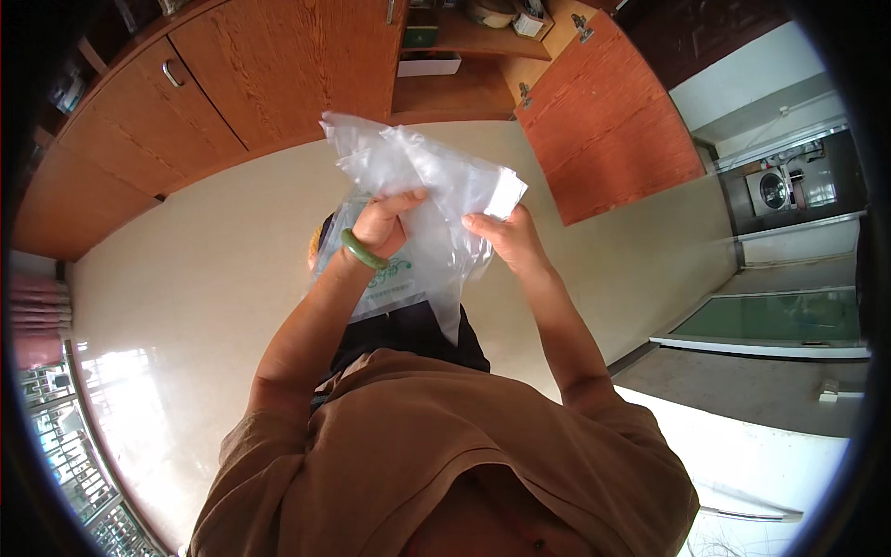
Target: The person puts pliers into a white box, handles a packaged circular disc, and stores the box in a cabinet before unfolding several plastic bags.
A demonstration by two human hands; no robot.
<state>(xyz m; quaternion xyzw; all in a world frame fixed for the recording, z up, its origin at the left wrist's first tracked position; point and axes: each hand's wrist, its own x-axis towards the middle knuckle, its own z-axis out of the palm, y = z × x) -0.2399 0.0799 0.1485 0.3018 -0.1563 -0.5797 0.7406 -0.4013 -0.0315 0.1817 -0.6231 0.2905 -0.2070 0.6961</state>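
A crumpled, translucent plastic bag (438, 174) is spread between my two hands in front of my body. My left hand (383, 223), with a green bangle (363, 249) at the wrist, grips it near its middle, thumb on top. My right hand (507, 235) pinches its right edge beside a bright white folded part. Beneath my left forearm hangs another clear plastic sheet or bag with green printing (390, 289); whether it is joined to the upper one, I cannot tell.
Wooden cabinets (278, 69) stand ahead, one door (612, 118) swung open at the right. Shelves inside hold a white box (429, 65) and other items. A green-topped surface (773, 317) and white furniture (752, 452) are on the right. Pale floor (209, 244) lies below.
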